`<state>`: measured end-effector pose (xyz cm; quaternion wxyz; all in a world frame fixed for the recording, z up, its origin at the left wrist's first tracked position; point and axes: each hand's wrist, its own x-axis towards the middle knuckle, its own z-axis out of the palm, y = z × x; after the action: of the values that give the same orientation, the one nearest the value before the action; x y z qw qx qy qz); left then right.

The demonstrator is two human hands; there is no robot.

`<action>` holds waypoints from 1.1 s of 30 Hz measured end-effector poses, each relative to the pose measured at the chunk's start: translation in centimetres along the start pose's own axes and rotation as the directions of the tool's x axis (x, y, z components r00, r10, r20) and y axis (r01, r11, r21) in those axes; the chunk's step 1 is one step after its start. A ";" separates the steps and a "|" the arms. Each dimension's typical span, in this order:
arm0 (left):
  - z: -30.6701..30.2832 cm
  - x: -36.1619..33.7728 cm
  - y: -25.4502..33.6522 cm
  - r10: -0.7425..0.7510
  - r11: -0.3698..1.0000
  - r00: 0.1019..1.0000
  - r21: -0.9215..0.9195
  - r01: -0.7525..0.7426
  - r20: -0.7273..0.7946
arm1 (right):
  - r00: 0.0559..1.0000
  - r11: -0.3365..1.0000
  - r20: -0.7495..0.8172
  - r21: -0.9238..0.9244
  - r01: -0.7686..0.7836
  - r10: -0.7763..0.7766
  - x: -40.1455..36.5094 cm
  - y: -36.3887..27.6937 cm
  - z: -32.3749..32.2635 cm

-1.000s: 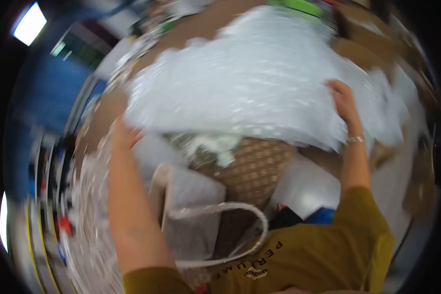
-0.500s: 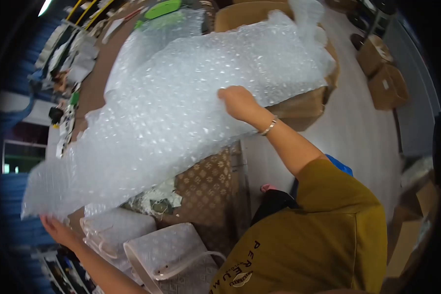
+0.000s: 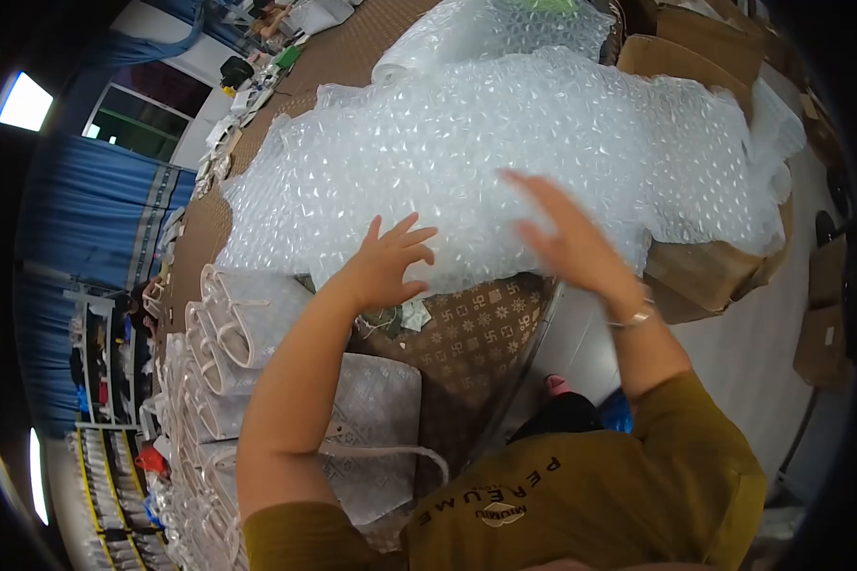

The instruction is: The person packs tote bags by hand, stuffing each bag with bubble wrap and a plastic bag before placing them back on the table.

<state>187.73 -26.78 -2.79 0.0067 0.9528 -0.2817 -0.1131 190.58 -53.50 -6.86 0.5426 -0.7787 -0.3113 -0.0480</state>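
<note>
A wide sheet of clear bubble wrap (image 3: 428, 143) lies across the brown patterned table (image 3: 476, 333), its right end draped over an open cardboard box (image 3: 700, 281). Over its near edge is my left hand (image 3: 386, 262), fingers spread and holding nothing. My right hand (image 3: 571, 238), blurred by motion, is above the sheet farther right with its fingers apart and nothing in them. Below my left forearm stand pale patterned handbags (image 3: 376, 400) with light handles. A small greenish scrap with white bits (image 3: 400, 319) sits at the sheet's near edge.
More rolled bubble wrap (image 3: 486, 38) lies at the far side. Many pale bags (image 3: 200, 476) line the left side, near shelves (image 3: 109, 476) and a blue curtain (image 3: 105, 209). Cardboard boxes (image 3: 819, 333) stand on the floor at right.
My left hand has let go of the sheet's left end and moved right and inward. My right hand has opened off the sheet, which now lies flatter on the table. The view has turned left.
</note>
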 end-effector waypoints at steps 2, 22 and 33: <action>-0.3 0.4 -1.1 -0.062 0.975 0.996 -0.220 0.044 -0.071 | 0.993 0.996 0.117 -0.089 0.010 0.001 2.4 1.8 6.4; -14.0 -10.2 -6.5 -0.834 0.482 0.384 -0.184 0.857 -0.396 | 0.905 0.892 0.292 -0.242 0.382 -0.309 2.8 -0.7 12.1; -3.9 8.5 7.8 -0.703 0.665 0.596 -0.061 0.744 -0.388 | 0.714 0.358 0.297 0.706 -0.611 0.634 -13.6 9.2 -0.2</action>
<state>191.33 -38.11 -0.20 -0.0366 0.9862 0.1305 0.0954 184.66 -61.55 -19.96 0.7981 -0.5295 0.0250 0.2864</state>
